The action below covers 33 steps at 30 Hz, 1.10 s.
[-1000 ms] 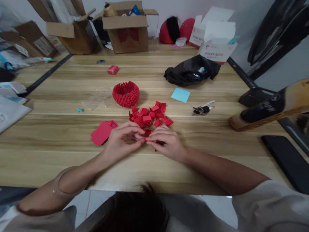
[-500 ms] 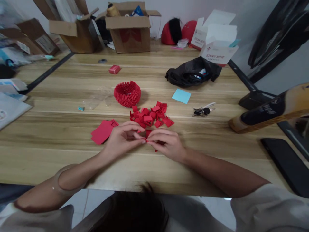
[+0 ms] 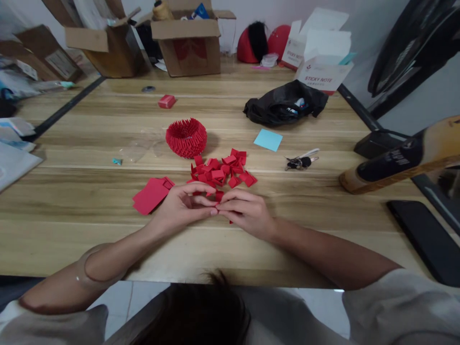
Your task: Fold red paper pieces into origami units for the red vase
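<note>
My left hand (image 3: 183, 203) and my right hand (image 3: 247, 212) meet near the front of the table, fingertips pinched together on a small piece of red paper, mostly hidden by the fingers. Just beyond them lies a loose pile of folded red paper pieces (image 3: 218, 173). A stack of flat red paper sheets (image 3: 149, 197) rests beside my left hand. Behind the pile stands a round red bowl (image 3: 187, 140) built of many folded paper points. A bit of red shows under my right hand.
A blue paper square (image 3: 268, 139), keys (image 3: 301, 162) and a black plastic bag (image 3: 283, 104) lie to the right. A phone (image 3: 424, 239) and a large bottle (image 3: 395, 158) are at the far right. Cardboard boxes (image 3: 187, 55) and a sticky-note box (image 3: 321, 76) line the back.
Both hands stay joined at the same place, with only slight finger movement on the red paper. The whole view has shifted a little.
</note>
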{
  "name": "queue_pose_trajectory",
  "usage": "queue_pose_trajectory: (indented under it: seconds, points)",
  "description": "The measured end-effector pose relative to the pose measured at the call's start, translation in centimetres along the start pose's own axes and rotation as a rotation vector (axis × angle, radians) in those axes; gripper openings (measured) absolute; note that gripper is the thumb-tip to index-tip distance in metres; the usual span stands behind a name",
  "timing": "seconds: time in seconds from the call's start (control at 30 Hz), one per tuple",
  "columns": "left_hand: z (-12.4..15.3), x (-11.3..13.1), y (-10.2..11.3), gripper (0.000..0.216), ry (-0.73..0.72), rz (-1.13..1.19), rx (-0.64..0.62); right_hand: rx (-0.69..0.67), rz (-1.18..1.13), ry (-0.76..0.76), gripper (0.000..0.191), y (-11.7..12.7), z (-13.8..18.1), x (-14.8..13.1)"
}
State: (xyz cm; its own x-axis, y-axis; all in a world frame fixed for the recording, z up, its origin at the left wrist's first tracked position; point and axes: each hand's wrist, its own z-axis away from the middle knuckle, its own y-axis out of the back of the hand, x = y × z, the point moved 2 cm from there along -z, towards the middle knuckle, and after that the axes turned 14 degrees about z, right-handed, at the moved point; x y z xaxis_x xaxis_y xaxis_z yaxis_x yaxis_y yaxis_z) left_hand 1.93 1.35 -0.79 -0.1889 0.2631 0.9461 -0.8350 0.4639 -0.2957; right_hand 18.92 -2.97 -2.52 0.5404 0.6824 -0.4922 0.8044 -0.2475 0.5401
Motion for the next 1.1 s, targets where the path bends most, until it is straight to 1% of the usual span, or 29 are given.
queue_pose_trajectory:
  seconds: [0.07,0.13,0.2,0.3,0.47,0.6,0.77,0.93,1.0,1.1]
  points:
    - [0.0,0.0,0.0,0.034,0.009,-0.001,0.004,0.012,-0.016,-0.025,0.009,0.1,-0.1,-0.1]
    - [0.0,0.1,0.0,0.031,-0.016,-0.001,0.025,0.018,-0.036,-0.07,0.013,0.1,-0.2,-0.1]
    - [0.0,0.2,0.1,0.028,-0.089,-0.006,0.055,0.018,-0.043,-0.124,0.019,0.2,-0.3,-0.2]
    - [0.1,0.4,0.0,0.024,-0.218,-0.059,0.069,0.016,-0.038,-0.184,0.018,0.3,-0.4,-0.1]
    - [0.5,0.7,-0.2,0.019,-0.397,-0.228,0.037,0.039,-0.054,-0.168,0.006,0.3,-0.5,0.0]
    - [0.7,1.0,-0.5,0.017,-0.517,-0.353,0.026,0.044,-0.067,-0.157,0.006,0.1,-0.4,0.1]
    - [0.6,1.4,-0.6,0.014,-0.559,-0.461,0.037,-0.004,-0.116,-0.188,0.01,0.1,-0.4,0.2]
    - [0.6,1.5,-0.6,0.012,-0.606,-0.512,0.014,-0.044,-0.15,-0.268,0.007,0.1,-0.5,0.2]
    - [0.6,1.5,-0.6,0.013,-0.624,-0.509,-0.013,-0.038,-0.155,-0.265,0.006,0.1,-0.5,0.2]
    - [0.5,1.5,-0.5,0.018,-0.644,-0.512,-0.067,0.009,-0.153,-0.264,0.004,0.1,-0.4,0.4]
